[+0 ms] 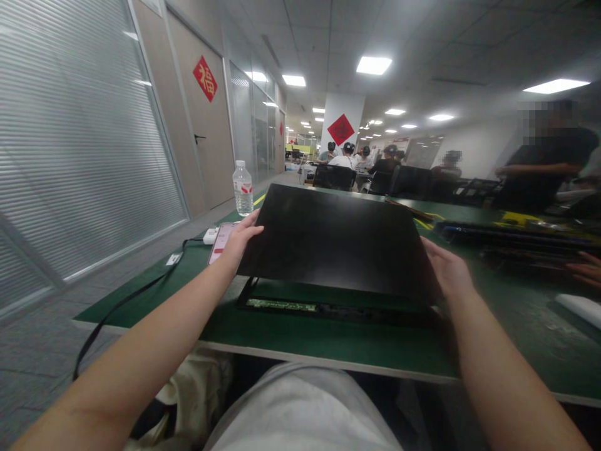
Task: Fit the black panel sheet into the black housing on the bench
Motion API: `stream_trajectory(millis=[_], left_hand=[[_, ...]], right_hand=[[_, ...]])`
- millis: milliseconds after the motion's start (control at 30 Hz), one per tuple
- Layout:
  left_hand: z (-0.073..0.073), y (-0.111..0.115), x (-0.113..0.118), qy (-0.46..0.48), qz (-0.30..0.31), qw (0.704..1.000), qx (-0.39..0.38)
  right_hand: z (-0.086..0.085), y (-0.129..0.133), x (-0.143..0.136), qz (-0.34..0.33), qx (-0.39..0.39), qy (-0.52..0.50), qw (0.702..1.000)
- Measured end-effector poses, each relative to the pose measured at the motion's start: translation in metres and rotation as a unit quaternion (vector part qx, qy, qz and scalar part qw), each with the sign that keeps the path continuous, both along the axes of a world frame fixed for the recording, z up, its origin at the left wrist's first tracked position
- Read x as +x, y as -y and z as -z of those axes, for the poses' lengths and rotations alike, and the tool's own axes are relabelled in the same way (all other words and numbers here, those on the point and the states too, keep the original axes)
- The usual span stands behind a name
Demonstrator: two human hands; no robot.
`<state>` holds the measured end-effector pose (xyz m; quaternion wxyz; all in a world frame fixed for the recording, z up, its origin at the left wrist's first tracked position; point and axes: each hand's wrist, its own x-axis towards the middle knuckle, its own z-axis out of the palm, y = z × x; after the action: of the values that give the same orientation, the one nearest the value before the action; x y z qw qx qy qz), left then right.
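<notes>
Your lap, in pale grey cloth (305, 407), fills the bottom of the view, with both bare forearms reaching forward over the near edge of the green-topped surface (328, 341). Between your hands you hold a large, flat, matte black rectangular panel (335, 241), tilted so its far edge stands higher than the near one, lifted clear of the surface in front of you. Your left hand (239, 241) grips the panel's left edge near the upper corner, fingers curled over it. Your right hand (446, 269) clasps the right edge lower down, fingers wrapped around the side. Directly under the panel a thin black frame (338, 310) lies flat on the surface, with a narrow green circuit strip (282, 305) along its near side.

Just left of your left hand lies a phone with a pink-edged screen (220, 243), beside a small white adapter (210, 236) from which a black cable (126, 300) trails off the surface's edge. A clear plastic water bottle with a white label (243, 189) stands upright behind them. To the right lie dark flat parts (511, 237), and another person's fingertips (585, 270) rest at the frame's edge. Farther back, people sit at other tables.
</notes>
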<state>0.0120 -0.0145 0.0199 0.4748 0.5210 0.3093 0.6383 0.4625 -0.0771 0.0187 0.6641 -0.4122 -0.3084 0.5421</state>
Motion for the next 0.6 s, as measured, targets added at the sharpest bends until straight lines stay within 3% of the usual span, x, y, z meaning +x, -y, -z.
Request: stream_trajectory(millis=[33,133,267,367,433,600], left_hand=[[-0.001,-0.001,-0.001,-0.002,0.000,1.000,0.002],[-0.003,-0.001,-0.003,-0.016,0.012,1.000,0.008],[-0.003,0.002,0.000,-0.040,0.012,0.999,-0.017],[0.004,0.003,0.003,-0.109,-0.022,0.993,-0.050],[0.011,0.001,0.005,-0.179,-0.046,0.981,-0.059],[0.027,-0.007,0.005,-0.373,-0.118,0.920,-0.012]], right_hand=[[-0.005,0.005,-0.004,-0.013,0.004,-0.047,0.999],[-0.011,0.016,-0.012,0.028,0.002,-0.119,0.992],[-0.009,0.014,-0.011,0.085,-0.040,-0.110,0.989],[-0.005,0.005,-0.001,0.173,-0.034,-0.099,0.979],[-0.003,0.000,0.007,0.240,-0.002,-0.093,0.966],[-0.004,-0.001,0.015,0.299,0.022,-0.080,0.951]])
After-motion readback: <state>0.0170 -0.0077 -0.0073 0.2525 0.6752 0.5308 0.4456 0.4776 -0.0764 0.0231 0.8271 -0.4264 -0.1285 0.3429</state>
